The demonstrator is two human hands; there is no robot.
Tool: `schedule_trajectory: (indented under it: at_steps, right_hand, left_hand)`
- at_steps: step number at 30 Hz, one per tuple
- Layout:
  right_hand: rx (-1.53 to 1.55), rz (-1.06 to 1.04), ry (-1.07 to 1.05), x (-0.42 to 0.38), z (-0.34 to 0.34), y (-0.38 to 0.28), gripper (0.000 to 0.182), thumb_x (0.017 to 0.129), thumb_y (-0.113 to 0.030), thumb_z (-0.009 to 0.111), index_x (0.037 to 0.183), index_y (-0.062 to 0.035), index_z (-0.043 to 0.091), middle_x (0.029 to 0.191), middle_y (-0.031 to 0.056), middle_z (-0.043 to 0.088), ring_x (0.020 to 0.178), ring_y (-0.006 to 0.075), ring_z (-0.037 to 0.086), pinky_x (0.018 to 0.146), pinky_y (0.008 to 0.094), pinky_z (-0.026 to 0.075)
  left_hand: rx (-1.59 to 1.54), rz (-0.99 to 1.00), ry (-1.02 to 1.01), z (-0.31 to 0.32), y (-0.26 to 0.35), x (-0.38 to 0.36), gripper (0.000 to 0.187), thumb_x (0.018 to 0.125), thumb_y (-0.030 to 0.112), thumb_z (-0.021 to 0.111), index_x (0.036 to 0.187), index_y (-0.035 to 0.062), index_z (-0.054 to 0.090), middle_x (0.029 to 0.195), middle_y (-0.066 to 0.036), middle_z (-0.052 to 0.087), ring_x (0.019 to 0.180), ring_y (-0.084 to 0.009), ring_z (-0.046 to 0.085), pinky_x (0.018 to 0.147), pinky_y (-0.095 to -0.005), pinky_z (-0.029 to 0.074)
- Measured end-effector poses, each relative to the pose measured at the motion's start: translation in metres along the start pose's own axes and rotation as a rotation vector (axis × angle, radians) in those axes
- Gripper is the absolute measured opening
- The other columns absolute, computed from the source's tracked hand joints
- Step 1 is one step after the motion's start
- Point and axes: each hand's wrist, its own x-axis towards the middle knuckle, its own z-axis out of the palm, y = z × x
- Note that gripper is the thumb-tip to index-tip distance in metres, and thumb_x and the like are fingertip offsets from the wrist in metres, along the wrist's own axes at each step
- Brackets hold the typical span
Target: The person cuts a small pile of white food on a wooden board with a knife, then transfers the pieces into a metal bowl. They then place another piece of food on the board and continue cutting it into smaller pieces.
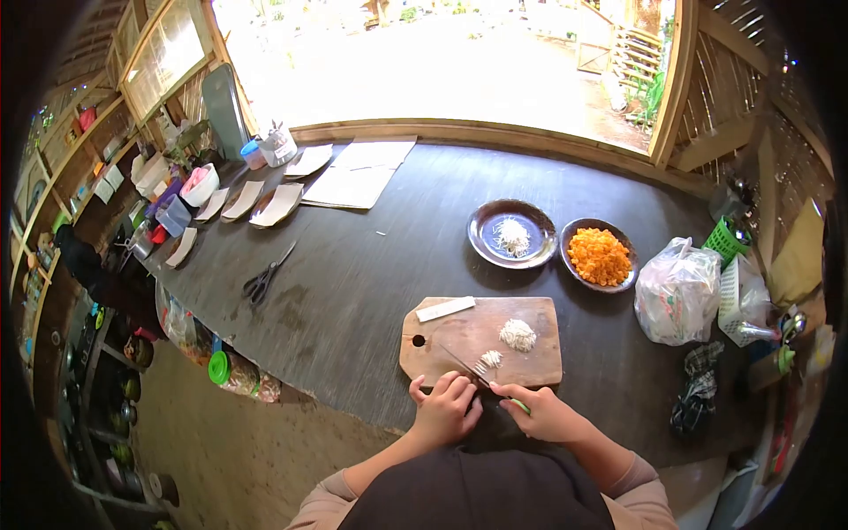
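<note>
My right hand (539,413) grips a knife (465,365) by its green handle, with the blade pointing up and left over a wooden cutting board (424,344). Beside the blade, the fingers of my left hand (446,408) are curled down at the board's near edge; whatever they press on is hidden. A few white slices (488,360) lie just past the knife. Farther right on the board is a small heap of white shreds (518,335). Along its far left edge rests a pale, long white strip (444,308).
Behind the board stand a dark plate (477,245) holding white shreds and a bowl of orange diced food (599,257). Scissors (261,283) lie to the left. A plastic bag (678,290) and green basket (728,237) are at right. Paper-covered dishes (276,205) sit at far left.
</note>
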Motion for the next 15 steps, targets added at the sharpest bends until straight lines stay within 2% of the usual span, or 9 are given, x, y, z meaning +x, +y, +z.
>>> schedule_trajectory:
  at_steps: [4,6,10,12,13,15]
  right_hand:
    - [-0.033,-0.074,0.030,0.001,0.002,0.003,0.030,0.096,-0.011,0.059,0.126,-0.0107,0.060,0.073,0.0221,0.064,0.057,0.0322,0.063,0.060,0.0362,0.049]
    - [-0.007,-0.158,0.100,0.004,0.008,0.012,0.029,0.097,-0.012,0.059,0.126,-0.0112,0.061,0.068,0.0172,0.062,0.054,0.0206,0.059,0.060,0.0307,0.048]
    - [-0.051,-0.159,0.103,0.009,0.009,0.012,0.029,0.098,-0.013,0.058,0.127,-0.0114,0.061,0.065,0.0155,0.062,0.051,0.0180,0.057,0.058,0.0300,0.047]
    - [-0.001,-0.092,0.063,0.005,0.005,-0.003,0.028,0.096,-0.012,0.060,0.124,-0.0096,0.060,0.078,0.0251,0.066,0.067,0.0407,0.066,0.064,0.0390,0.052]
    - [0.000,-0.098,0.057,0.006,0.006,-0.003,0.028,0.096,-0.012,0.060,0.124,-0.0096,0.060,0.078,0.0251,0.066,0.067,0.0407,0.066,0.064,0.0390,0.052]
    - [-0.012,-0.092,0.076,0.005,0.008,-0.002,0.028,0.097,-0.013,0.060,0.125,-0.0108,0.060,0.070,0.0210,0.066,0.060,0.0344,0.067,0.059,0.0379,0.052]
  left_hand:
    - [-0.001,-0.001,0.006,0.000,0.001,0.000,0.019,0.080,0.029,0.069,0.093,0.0147,0.067,0.105,0.004,0.063,0.112,-0.0138,0.057,0.097,-0.0552,0.022]
    - [-0.005,-0.003,0.010,0.000,0.001,-0.001,0.019,0.080,0.028,0.070,0.094,0.0148,0.067,0.105,0.004,0.064,0.112,-0.0138,0.057,0.097,-0.0551,0.022]
    - [-0.029,-0.015,0.011,0.003,-0.002,-0.003,0.020,0.081,0.028,0.070,0.096,0.0151,0.066,0.105,0.004,0.064,0.112,-0.0137,0.058,0.096,-0.0550,0.023]
    - [-0.041,-0.031,0.031,0.004,0.000,-0.004,0.020,0.081,0.028,0.069,0.096,0.0149,0.066,0.105,0.003,0.064,0.112,-0.0136,0.058,0.096,-0.0549,0.023]
    - [-0.048,-0.035,0.028,0.003,0.001,-0.005,0.021,0.081,0.027,0.069,0.097,0.0148,0.067,0.105,0.003,0.064,0.113,-0.0136,0.058,0.096,-0.0548,0.023]
    - [-0.050,-0.042,0.024,0.000,0.002,-0.007,0.021,0.081,0.027,0.069,0.098,0.0146,0.067,0.106,0.003,0.065,0.113,-0.0135,0.058,0.096,-0.0547,0.023]
